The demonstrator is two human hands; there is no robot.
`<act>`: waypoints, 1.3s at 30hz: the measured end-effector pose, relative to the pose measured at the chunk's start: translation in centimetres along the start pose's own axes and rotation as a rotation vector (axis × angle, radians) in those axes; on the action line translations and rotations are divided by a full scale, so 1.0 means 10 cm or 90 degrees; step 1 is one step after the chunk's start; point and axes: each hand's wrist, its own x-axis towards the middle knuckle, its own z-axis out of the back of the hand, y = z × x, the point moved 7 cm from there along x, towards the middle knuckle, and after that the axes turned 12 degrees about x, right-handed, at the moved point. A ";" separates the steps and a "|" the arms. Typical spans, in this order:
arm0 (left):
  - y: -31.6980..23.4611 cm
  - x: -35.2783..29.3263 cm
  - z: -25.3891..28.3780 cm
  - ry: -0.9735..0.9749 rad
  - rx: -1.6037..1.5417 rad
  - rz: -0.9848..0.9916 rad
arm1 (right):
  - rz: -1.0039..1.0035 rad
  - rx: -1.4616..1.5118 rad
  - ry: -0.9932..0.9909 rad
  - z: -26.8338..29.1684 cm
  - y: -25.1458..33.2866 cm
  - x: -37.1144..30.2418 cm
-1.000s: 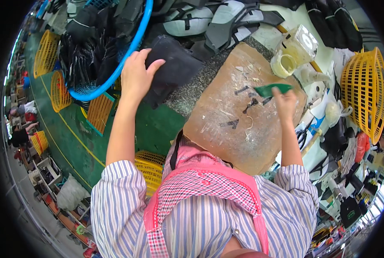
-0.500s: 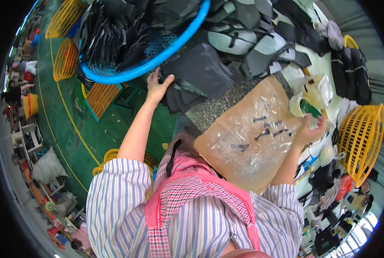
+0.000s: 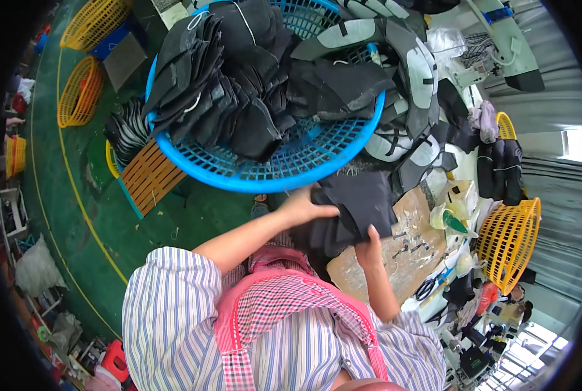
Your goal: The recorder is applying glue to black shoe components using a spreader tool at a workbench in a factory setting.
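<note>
A stack of dark, flat foam-like pieces [image 3: 367, 203] is between my hands, over the near edge of the worktable. My left hand [image 3: 302, 207] grips its left side, the thumb lying across the top; motion blurs the fingers. At the near right corner my right hand [image 3: 369, 250] has its thumb against the stack, with its other fingers hidden underneath. Just beyond the stack stands a large blue plastic basket [image 3: 265, 185], heaped with bundled black pieces [image 3: 255, 127]. Under my right hand lies a scuffed brown board [image 3: 405, 260] with dark marks.
Grey and white shaped pieces [image 3: 422, 75] pile up right of the basket. A whitish container [image 3: 457, 199] with something green stands beside the board, near blue-handled scissors [image 3: 426, 287]. A yellow basket [image 3: 509, 244] is at right. A slatted wooden stool [image 3: 150, 173] stands on the green floor.
My right hand has left the whitish container and taken hold of the dark stack, which my left hand also grips. The view has shifted, showing more of the blue basket.
</note>
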 end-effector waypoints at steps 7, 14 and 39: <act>-1.56 -0.26 0.73 -0.063 0.099 -0.233 | 0.193 0.029 0.060 -0.97 1.12 -0.26; -1.25 0.45 1.92 -0.231 0.232 -0.141 | 0.152 -0.142 -0.006 -1.85 0.95 0.90; -0.08 0.65 4.67 -0.447 0.208 -0.020 | -0.001 -0.524 0.477 -4.50 0.39 3.02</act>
